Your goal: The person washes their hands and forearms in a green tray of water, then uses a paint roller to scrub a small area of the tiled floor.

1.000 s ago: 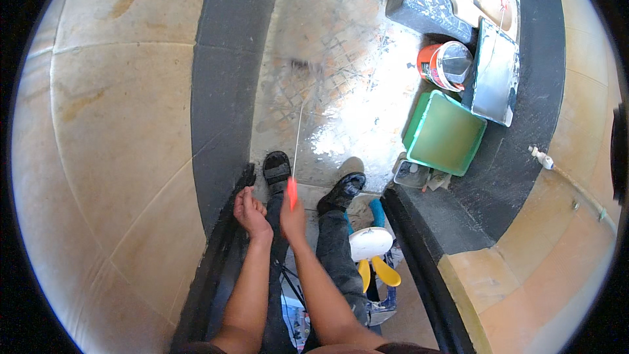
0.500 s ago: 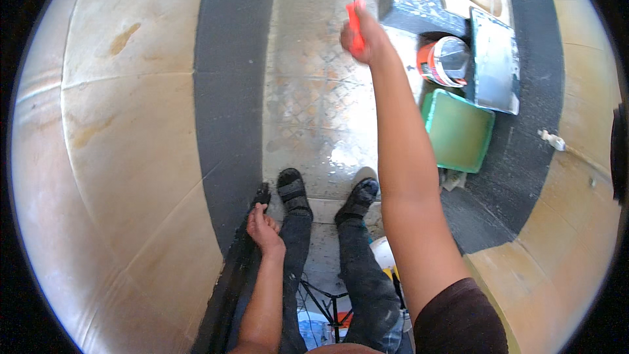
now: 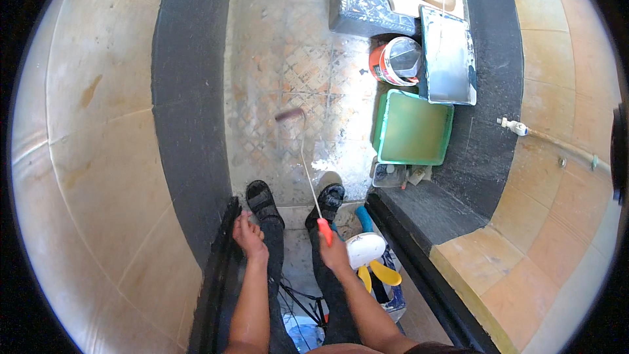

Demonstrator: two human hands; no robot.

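Observation:
My right hand (image 3: 334,252) is closed round the red handle of a small paint roller (image 3: 309,170). Its long thin wire points away from me, and the narrow dark roller head hangs over the patterned tile floor (image 3: 262,151). My left hand (image 3: 249,237) is beside the black door frame (image 3: 223,262) on the left, fingers curled in, with nothing visible in them. Whether it touches the frame I cannot tell. My feet, in black sandals (image 3: 263,200), stand at the doorway between the hands.
At the right stand a green tray (image 3: 452,141) with murky liquid, a paint tray (image 3: 449,59) and an orange-and-white bucket (image 3: 377,65). Beyond them is a dark-sided raised block (image 3: 363,19). A tap (image 3: 514,127) juts from the right wall. Yellow-handled gear (image 3: 385,274) lies near my right forearm.
My right arm has drawn back from far ahead to near my right leg, bringing the roller with it. The roller head has come into view. My left hand stays by the frame.

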